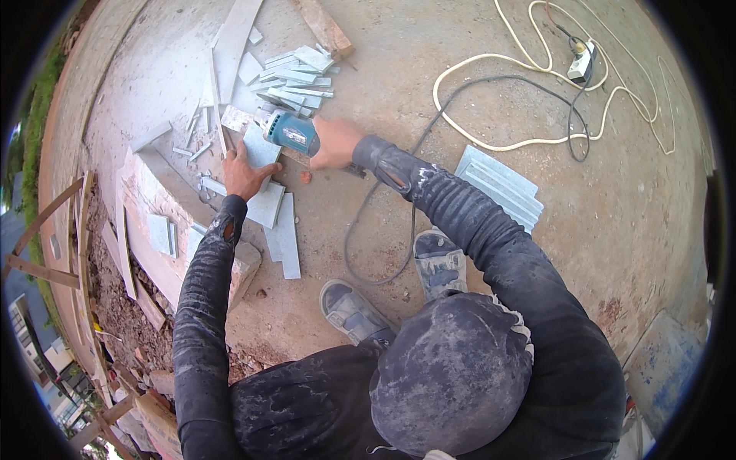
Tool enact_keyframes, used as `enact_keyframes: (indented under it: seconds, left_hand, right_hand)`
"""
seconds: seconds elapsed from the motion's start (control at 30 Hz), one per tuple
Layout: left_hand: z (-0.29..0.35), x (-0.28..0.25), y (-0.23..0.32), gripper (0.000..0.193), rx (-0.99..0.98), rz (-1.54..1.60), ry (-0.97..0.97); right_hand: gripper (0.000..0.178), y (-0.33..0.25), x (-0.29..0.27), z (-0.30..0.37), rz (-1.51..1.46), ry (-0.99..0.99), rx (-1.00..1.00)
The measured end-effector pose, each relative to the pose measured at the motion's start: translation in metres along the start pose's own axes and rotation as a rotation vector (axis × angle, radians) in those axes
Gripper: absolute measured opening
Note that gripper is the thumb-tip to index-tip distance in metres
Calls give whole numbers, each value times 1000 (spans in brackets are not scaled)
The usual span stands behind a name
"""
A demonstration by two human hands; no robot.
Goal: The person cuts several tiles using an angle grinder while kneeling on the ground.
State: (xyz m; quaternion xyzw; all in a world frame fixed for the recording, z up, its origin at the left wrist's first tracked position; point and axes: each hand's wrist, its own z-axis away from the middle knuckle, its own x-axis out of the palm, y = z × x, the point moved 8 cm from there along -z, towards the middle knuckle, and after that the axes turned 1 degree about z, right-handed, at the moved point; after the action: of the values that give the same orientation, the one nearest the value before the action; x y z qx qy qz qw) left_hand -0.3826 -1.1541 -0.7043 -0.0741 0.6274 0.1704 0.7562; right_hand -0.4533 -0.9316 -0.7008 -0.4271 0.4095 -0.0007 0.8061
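Observation:
My right hand (337, 142) is wrapped around the rear of a teal angle grinder (293, 133), which lies on its side with its head toward the left. My left hand (243, 175) presses on a pale blue-grey tile (261, 149), thumb along its near edge and fingers along its left side. The grinder's head is over the far part of this tile; its disc is too small and dusty to make out. Below the left hand, more tiles (266, 205) overlap, and an L-shaped cut tile (286, 238) lies nearest my feet.
Beyond the grinder lies a heap of narrow tile strips (295, 77), near a wooden plank (323, 29). A concrete ledge (165, 203) runs along the left. On the right are stacked tiles (500, 186), a black cord (420, 138), a cream cable (491, 55) and a power strip (581, 63).

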Motion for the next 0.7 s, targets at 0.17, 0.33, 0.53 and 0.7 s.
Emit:
enact_keyframes:
  seconds: [0.17, 0.33, 0.53, 0.7]
  left_hand:
    - [1, 0, 1, 113, -4, 1, -7]
    - [2, 0, -1, 113, 0, 14, -2]
    - [1, 2, -4, 115, -3, 10, 6]
    - [0, -1, 2, 114, 0, 4, -5]
  right_hand:
    - [62, 1, -1, 4, -1, 18, -6]
    - [65, 1, 1, 4, 0, -47, 48]
    - [62, 0, 0, 6, -17, -14, 26]
    - [62, 3, -4, 9, -21, 1, 10]
